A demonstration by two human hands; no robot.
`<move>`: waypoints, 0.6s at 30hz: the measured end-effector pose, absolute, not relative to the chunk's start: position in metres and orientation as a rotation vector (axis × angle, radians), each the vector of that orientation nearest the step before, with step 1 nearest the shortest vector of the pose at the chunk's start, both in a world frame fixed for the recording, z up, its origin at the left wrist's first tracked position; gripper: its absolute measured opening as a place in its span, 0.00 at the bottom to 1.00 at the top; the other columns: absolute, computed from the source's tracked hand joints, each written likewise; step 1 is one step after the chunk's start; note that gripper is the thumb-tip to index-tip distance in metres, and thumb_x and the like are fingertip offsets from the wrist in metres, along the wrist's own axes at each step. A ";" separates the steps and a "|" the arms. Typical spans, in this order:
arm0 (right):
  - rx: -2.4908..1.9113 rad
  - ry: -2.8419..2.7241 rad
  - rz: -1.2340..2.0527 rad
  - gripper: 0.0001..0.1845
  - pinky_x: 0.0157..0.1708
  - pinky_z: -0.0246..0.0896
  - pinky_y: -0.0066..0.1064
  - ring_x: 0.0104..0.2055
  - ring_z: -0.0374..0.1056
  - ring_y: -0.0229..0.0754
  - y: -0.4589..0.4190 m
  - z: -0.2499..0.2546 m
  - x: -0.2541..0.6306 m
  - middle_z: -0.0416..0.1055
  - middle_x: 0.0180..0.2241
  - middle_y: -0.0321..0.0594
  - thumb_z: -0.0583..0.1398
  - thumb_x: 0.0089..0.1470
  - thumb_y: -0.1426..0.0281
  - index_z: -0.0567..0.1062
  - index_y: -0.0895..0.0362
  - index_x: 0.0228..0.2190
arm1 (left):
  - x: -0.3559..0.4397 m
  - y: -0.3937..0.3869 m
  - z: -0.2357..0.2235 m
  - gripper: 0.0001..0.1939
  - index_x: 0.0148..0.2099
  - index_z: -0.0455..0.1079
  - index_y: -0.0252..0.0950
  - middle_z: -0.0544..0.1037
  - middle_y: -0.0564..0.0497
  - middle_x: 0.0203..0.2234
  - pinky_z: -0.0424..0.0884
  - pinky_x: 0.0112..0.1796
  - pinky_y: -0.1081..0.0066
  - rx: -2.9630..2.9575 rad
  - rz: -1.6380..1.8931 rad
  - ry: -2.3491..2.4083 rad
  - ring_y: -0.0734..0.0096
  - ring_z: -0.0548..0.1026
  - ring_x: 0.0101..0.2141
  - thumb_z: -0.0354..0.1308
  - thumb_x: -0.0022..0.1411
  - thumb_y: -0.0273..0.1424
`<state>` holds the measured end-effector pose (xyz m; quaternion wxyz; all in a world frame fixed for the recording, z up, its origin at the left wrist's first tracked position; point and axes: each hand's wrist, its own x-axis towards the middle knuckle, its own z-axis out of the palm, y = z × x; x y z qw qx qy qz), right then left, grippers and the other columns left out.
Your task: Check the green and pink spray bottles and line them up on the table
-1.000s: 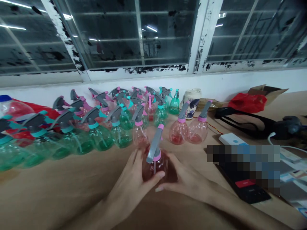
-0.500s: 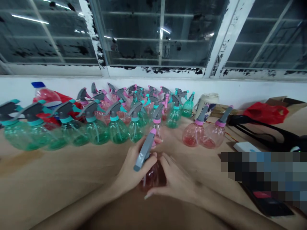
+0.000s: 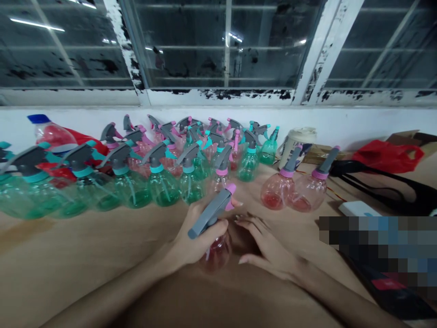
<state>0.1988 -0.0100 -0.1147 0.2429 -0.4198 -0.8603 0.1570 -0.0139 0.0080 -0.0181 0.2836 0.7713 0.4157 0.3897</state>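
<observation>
The right hand [image 3: 269, 248] has moved off the bottle [image 3: 218, 255] and is now empty just beside it, fingers spread and loosely curved, so the left hand [image 3: 196, 241] alone steadies it, wrapped around the neck below the sprayer head [image 3: 210, 214]. The bottle is between the hands, on or just over the bench [image 3: 102, 259]. Green bottles [image 3: 165, 190] stand beyond the left hand.
</observation>
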 end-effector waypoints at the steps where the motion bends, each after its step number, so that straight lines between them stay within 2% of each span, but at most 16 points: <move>1: -1.149 -2.345 0.432 0.38 0.59 0.49 0.50 0.60 0.54 0.53 -0.010 -0.115 0.198 0.61 0.57 0.53 0.57 0.52 0.49 0.58 0.59 0.56 | -0.013 0.008 -0.016 0.14 0.40 0.73 0.45 0.75 0.53 0.25 0.74 0.35 0.62 2.064 1.031 1.065 0.63 0.74 0.31 0.51 0.52 0.31; 4: -1.151 -2.330 0.441 0.38 0.59 0.48 0.51 0.61 0.53 0.53 -0.011 -0.116 0.198 0.60 0.57 0.53 0.57 0.52 0.49 0.58 0.59 0.56 | -0.012 0.007 -0.008 0.10 0.35 0.71 0.42 0.74 0.54 0.25 0.73 0.33 0.65 2.060 1.008 0.964 0.66 0.73 0.28 0.49 0.53 0.31; 8: -1.174 -2.299 0.417 0.37 0.59 0.49 0.53 0.61 0.54 0.53 -0.012 -0.119 0.197 0.60 0.58 0.52 0.58 0.52 0.50 0.59 0.57 0.57 | -0.011 0.005 -0.001 0.05 0.28 0.66 0.39 0.70 0.55 0.21 0.68 0.26 0.70 2.083 1.010 0.898 0.70 0.68 0.24 0.49 0.51 0.29; 10: -1.182 -2.290 0.401 0.36 0.58 0.49 0.53 0.61 0.55 0.53 -0.013 -0.120 0.196 0.61 0.57 0.51 0.58 0.53 0.50 0.60 0.56 0.56 | -0.012 0.005 0.000 0.06 0.29 0.66 0.40 0.69 0.55 0.21 0.67 0.25 0.70 2.109 1.009 0.885 0.71 0.67 0.23 0.49 0.51 0.28; 15: -1.241 -2.291 0.357 0.32 0.59 0.48 0.55 0.60 0.57 0.52 -0.016 -0.118 0.195 0.63 0.57 0.50 0.56 0.55 0.52 0.62 0.56 0.56 | -0.010 0.003 -0.007 0.13 0.39 0.71 0.43 0.69 0.57 0.21 0.68 0.25 0.69 2.139 1.018 0.954 0.71 0.65 0.20 0.48 0.53 0.28; 18: -1.270 -2.330 0.344 0.32 0.60 0.48 0.53 0.62 0.54 0.50 -0.018 -0.116 0.197 0.62 0.58 0.50 0.54 0.57 0.53 0.62 0.57 0.57 | -0.008 0.004 -0.011 0.14 0.41 0.72 0.43 0.73 0.55 0.26 0.69 0.27 0.68 2.114 1.038 0.957 0.71 0.68 0.22 0.49 0.53 0.29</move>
